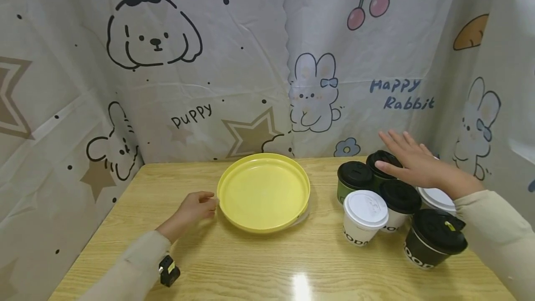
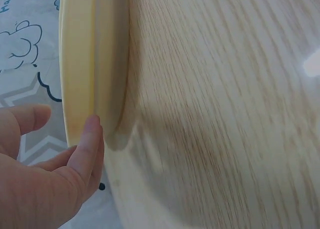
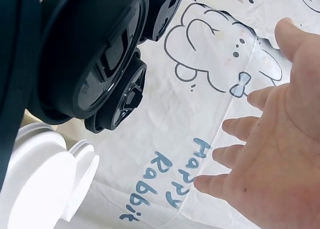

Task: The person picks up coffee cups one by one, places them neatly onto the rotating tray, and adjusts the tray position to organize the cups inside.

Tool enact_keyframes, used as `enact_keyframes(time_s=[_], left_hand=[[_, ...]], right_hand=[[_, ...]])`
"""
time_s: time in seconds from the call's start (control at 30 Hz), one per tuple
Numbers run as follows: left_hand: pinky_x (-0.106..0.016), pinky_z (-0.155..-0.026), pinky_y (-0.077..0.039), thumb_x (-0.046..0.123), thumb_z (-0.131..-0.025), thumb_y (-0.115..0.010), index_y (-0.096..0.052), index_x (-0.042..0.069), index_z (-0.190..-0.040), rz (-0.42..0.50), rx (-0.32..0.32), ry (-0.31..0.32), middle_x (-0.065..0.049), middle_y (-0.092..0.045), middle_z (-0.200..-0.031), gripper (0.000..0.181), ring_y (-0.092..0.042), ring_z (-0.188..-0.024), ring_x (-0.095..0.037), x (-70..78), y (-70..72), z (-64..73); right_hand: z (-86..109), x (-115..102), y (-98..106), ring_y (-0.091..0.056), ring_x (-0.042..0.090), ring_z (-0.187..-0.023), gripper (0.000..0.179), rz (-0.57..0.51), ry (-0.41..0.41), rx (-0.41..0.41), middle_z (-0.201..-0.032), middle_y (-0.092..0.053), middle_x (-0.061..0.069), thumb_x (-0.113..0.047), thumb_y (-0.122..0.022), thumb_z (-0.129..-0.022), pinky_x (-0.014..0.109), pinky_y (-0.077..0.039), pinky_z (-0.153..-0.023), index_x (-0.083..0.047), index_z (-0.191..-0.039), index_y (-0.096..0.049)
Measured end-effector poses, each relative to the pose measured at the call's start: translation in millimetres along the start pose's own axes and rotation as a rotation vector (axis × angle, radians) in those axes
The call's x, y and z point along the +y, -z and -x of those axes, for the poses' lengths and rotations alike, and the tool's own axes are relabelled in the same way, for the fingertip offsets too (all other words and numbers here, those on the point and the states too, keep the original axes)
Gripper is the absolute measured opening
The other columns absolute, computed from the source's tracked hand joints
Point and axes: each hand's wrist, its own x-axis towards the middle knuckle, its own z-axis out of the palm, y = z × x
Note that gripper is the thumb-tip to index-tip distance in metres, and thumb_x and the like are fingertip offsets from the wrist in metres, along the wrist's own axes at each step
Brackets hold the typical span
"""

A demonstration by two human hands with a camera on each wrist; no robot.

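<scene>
I see the left hand [image 1: 194,208] at the near side of the yellow dish [image 1: 264,194], its fingers loosely bent, with a gap between thumb and fingers. In the left wrist view the fingertips [image 2: 91,126] lie against or just beside the dish's outer wall; from here I cannot tell whether they touch it. The dish sits between the two hands, closer to the left one, and a pale edge shows beneath it on the side toward the right hand [image 1: 411,161]. I see that right hand spread wide with nothing in it, above a cluster of cups; the right wrist view shows it apart from the lids. Under its thumb side are two green cups with black lids, the front one [image 1: 354,180] plain to see, the back one [image 1: 381,159] partly covered by the hand. Nearer the left hand is a white cup with a white lid [image 1: 365,217], and just behind it a white cup with a black lid [image 1: 399,199]. Below the right wrist I have a black cup [image 1: 432,240], while another white lid [image 1: 436,199] is partly hidden by that wrist. Everything rests on a wooden table [image 1: 251,264].
</scene>
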Motion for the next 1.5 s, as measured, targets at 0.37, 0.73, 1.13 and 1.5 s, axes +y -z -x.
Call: enact_keyframes(time_s=[0.37,0.73,1.13,1.5], left_hand=[[-0.035,-0.082,-0.056,0.006,-0.096,-0.056,-0.037,-0.015,-0.136,0.095,0.043,0.068,-0.023,-0.056,-0.106,0.049,-0.065,-0.080,-0.014,-5.2,-6.8,-8.9],[-0.035,-0.082,-0.056,0.007,-0.096,-0.056,-0.037,-0.015,-0.136,0.094,0.040,0.064,-0.021,-0.055,-0.105,0.049,-0.065,-0.080,-0.014,-5.4,-7.9,-7.9],[-0.036,-0.086,-0.055,0.008,-0.097,-0.055,-0.038,-0.012,-0.137,0.075,0.056,0.081,-0.021,-0.056,-0.107,0.047,-0.066,-0.084,-0.015,-3.4,-9.8,-5.9],[-0.033,-0.083,-0.056,0.006,-0.096,-0.055,-0.039,-0.012,-0.136,0.087,0.071,0.076,-0.022,-0.055,-0.107,0.046,-0.065,-0.081,-0.014,-4.4,-11.6,-6.7]], right_hand=[[0.2,-3,-3,0.011,0.051,-0.140,0.085,0.002,0.014,0.003,-0.156,0.000,0.029,-0.056,-0.045,-0.096,0.074,0.002,-0.103,-0.011,-0.154,-0.001],[5.5,-4,-7,0.009,0.050,-0.141,0.084,-0.017,0.039,0.024,-0.156,-0.003,0.028,-0.053,-0.048,-0.096,0.074,-0.001,-0.104,-0.011,-0.155,-0.005],[53.7,-18,-33,-0.007,0.049,-0.142,0.079,0.019,0.107,0.293,-0.153,-0.021,0.026,-0.044,-0.056,-0.095,0.070,-0.012,-0.106,-0.009,-0.153,-0.016],[114.1,5,-88,-0.017,0.058,-0.132,0.092,-0.065,-0.153,0.522,-0.143,-0.025,0.039,-0.043,-0.067,-0.088,0.071,-0.008,-0.106,0.005,-0.149,-0.017]])
